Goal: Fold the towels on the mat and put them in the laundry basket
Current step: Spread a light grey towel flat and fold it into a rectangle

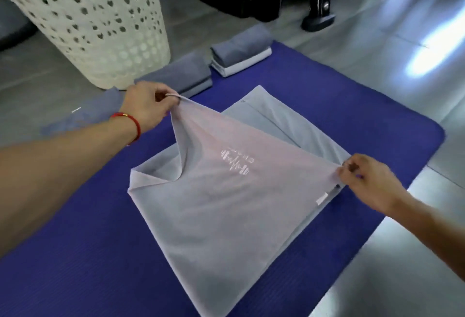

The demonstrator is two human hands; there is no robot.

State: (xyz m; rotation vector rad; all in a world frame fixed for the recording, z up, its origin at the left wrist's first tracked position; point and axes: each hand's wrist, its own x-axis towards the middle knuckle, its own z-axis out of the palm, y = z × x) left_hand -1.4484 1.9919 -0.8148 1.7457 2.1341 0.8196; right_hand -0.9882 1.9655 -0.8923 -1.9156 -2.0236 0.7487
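At the far left of the frame a dark grey folded towel (83, 115) lies half on the floor, partly hidden behind the person's left forearm. A thin red cord bracelet (133, 125) circles that wrist. Above it, in the upper left, stands the cream perforated plastic laundry basket (100, 27) on the grey tiled floor (226, 27), just off the mat's far edge.

The left hand (148, 105) sits left of centre, its fingers (163, 95) pinching one corner of the pale lilac-grey thin towel (226, 216) and lifting it off the mat. Just behind that hand, a second dark grey folded towel (183, 75) rests at the edge of the deep blue ribbed exercise mat (75, 253).

In the middle of the frame the pale towel spreads across the mat, folded over itself, with a raised edge stretched taut between both hands. A white dumbbell-and-pulse logo (235, 161) shows through the lifted layer. Beyond it, upper centre, sits a small stack of folded towels (241, 52), grey on top and white beneath, near the mat's far end.

Further up, a black stand foot (318, 19) rests on the floor.

At the right, the right hand (370, 180) grips the other corner of the raised edge, fingers (349, 165) curled and pinching the cloth just above a small white label (322, 199). Bright light glares off the floor in the upper right.
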